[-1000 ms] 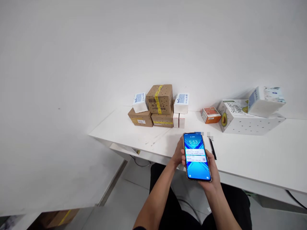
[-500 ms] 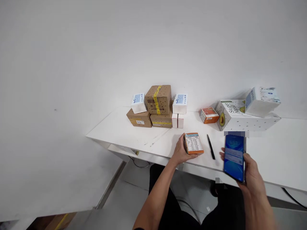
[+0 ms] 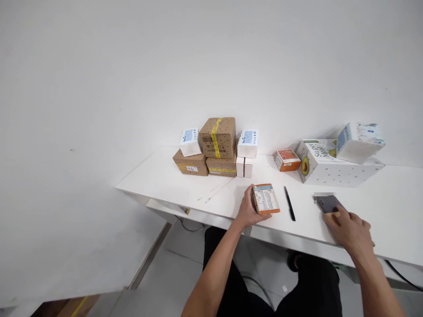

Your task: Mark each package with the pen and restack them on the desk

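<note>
My left hand [image 3: 248, 210] is closed around the left side of a small orange box [image 3: 266, 199], its white printed label facing up, at the table's front edge. To the right, my right hand [image 3: 350, 229] grips a smartphone [image 3: 328, 204] from above, its dark back turned up and its screen hidden. The phone is low over or on the table; I cannot tell whether it touches. A black pen [image 3: 290, 203] lies on the white table [image 3: 161, 185] between the two hands.
Brown cartons [image 3: 218, 137] and small white boxes [image 3: 247, 143] are stacked against the wall. Another orange box [image 3: 287, 160] stands beside a white avocado-print box [image 3: 343, 172], which bears a white tissue pack [image 3: 361, 141]. Under the table a black cable [image 3: 259, 288] lies on the floor.
My right hand has carried the phone rightward, away from my left hand, and turned it screen-down. The orange box in my left hand, hidden behind the phone at first, now shows.
</note>
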Tool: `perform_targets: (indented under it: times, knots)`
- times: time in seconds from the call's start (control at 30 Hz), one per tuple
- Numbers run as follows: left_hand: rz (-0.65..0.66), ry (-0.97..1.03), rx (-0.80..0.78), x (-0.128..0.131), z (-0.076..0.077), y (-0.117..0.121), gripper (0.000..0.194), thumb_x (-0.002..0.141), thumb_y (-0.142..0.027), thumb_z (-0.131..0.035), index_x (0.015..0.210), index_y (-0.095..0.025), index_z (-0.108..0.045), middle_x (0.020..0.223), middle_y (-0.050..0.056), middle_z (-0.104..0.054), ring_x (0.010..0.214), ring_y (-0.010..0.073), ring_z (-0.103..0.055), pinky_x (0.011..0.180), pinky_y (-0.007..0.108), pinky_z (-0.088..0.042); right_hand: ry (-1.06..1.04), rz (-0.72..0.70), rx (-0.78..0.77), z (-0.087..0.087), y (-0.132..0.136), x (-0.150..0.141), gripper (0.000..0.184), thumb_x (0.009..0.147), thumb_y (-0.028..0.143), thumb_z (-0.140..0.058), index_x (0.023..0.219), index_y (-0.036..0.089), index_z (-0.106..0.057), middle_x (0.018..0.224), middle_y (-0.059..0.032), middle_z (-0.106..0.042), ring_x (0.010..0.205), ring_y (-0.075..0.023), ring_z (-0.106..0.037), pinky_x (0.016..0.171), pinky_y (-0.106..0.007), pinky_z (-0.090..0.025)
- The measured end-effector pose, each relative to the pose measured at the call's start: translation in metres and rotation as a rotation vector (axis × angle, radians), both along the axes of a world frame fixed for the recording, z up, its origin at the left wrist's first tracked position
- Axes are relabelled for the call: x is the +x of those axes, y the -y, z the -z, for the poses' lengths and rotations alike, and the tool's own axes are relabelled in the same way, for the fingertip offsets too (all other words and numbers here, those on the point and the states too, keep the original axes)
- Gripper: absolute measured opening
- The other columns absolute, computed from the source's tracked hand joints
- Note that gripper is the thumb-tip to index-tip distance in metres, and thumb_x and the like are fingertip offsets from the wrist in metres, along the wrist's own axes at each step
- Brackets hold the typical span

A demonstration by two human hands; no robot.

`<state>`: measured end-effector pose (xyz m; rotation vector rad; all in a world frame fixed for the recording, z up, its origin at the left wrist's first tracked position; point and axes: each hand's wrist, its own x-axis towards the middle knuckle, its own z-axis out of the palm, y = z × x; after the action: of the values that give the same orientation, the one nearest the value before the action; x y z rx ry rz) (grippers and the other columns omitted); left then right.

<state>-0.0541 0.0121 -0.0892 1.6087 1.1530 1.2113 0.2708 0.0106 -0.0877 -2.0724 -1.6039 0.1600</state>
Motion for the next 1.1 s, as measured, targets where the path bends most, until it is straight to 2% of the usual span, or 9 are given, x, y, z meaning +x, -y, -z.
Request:
perform_targets:
  times: [0.13,0.23,0.33,0.4,0.63,0.77,0.9,1.0,1.1]
  knots:
    - [0.014,0.035,-0.011,0.0,-0.001,0.001,0.118,0.055,-0.029,-0.086,0.146,-0.028,-0.01,0.14,0.013,-0.041,0.129,0.0316,-0.044,0.107,0.05,-0.036,-0.06,0.022,-0.006,-0.002,-0.003,0.0,0.048,0.07,0.055,-0.056,0.102,0.02,-0.065,0.11,-0.0241,-0.058,0.123,-0.0478,-0.042,0.095,-0.062,-0.031]
    - [0.008,0.029,0.002,0.0,-0.002,0.002,0.116,0.057,-0.03,-0.085,0.145,-0.029,-0.01,0.141,0.012,-0.04,0.127,0.0305,-0.045,0.105,0.048,-0.039,0.02,-0.021,0.035,-0.014,-0.001,-0.02,0.064,0.074,0.064,-0.048,0.109,0.013,-0.063,0.115,-0.0271,-0.055,0.124,-0.0453,-0.041,0.096,-0.061,-0.032]
    - [-0.025,0.001,0.047,0.002,0.002,0.002,0.117,0.058,-0.033,-0.085,0.146,-0.028,-0.009,0.144,0.014,-0.035,0.129,0.0315,-0.043,0.105,0.049,-0.039,-0.049,-0.153,0.033,-0.033,0.006,-0.066,0.068,0.082,0.063,-0.039,0.121,0.011,-0.057,0.109,-0.021,-0.061,0.09,-0.0318,-0.062,0.084,-0.052,-0.045]
    - [-0.075,-0.039,0.126,0.004,0.008,0.001,0.118,0.058,-0.036,-0.085,0.146,-0.026,-0.007,0.146,0.017,-0.031,0.132,0.0333,-0.038,0.107,0.051,-0.037,-0.156,-0.273,0.007,-0.046,0.013,-0.102,0.069,0.083,0.062,-0.042,0.131,0.013,-0.05,0.11,-0.0172,-0.064,0.076,-0.0261,-0.064,0.078,-0.046,-0.049]
    - [-0.253,-0.299,0.591,0.007,0.028,-0.001,0.103,0.072,-0.035,-0.071,0.148,-0.021,-0.002,0.146,0.02,-0.024,0.138,0.0373,-0.026,0.108,0.059,-0.033,-0.232,-0.468,-0.102,-0.058,0.017,-0.179,0.087,0.077,0.056,-0.055,0.145,0.009,-0.028,0.127,-0.0228,-0.056,0.102,-0.0337,-0.063,0.08,-0.043,-0.049]
    - [-0.238,-0.355,0.655,0.007,0.029,-0.001,0.099,0.072,-0.025,-0.066,0.148,-0.023,-0.002,0.149,0.02,-0.016,0.14,0.0386,-0.02,0.108,0.061,-0.032,-0.299,-0.447,-0.032,-0.053,0.012,-0.178,0.083,0.074,0.05,-0.059,0.142,0.01,-0.032,0.124,-0.0212,-0.058,0.103,-0.0328,-0.063,0.082,-0.042,-0.049]
    - [-0.176,-0.299,0.489,0.005,0.024,0.0,0.109,0.065,-0.013,-0.062,0.148,-0.023,0.009,0.153,0.02,0.001,0.141,0.0402,-0.014,0.107,0.061,-0.031,-0.411,-0.375,0.008,-0.061,-0.004,-0.158,0.075,0.069,0.047,-0.063,0.133,0.014,-0.042,0.104,-0.0129,-0.068,0.079,-0.0257,-0.068,0.069,-0.036,-0.052]
    - [-0.186,-0.199,0.364,0.004,0.02,-0.001,0.107,0.062,-0.007,-0.055,0.148,-0.023,0.007,0.151,0.019,-0.007,0.138,0.0371,-0.022,0.107,0.059,-0.032,-0.41,-0.229,0.142,-0.076,-0.032,-0.14,0.079,0.066,0.051,-0.065,0.133,0.017,-0.042,0.104,-0.0111,-0.067,0.066,-0.0219,-0.065,0.064,-0.035,-0.051]
    - [-0.181,-0.19,0.316,0.004,0.018,-0.001,0.098,0.062,-0.005,-0.052,0.147,-0.024,-0.008,0.147,0.016,-0.02,0.137,0.0349,-0.023,0.109,0.057,-0.029,-0.345,-0.129,0.301,-0.089,-0.077,-0.127,0.082,0.064,0.05,-0.068,0.133,0.017,-0.041,0.108,-0.0125,-0.065,0.078,-0.0261,-0.065,0.072,-0.039,-0.05]
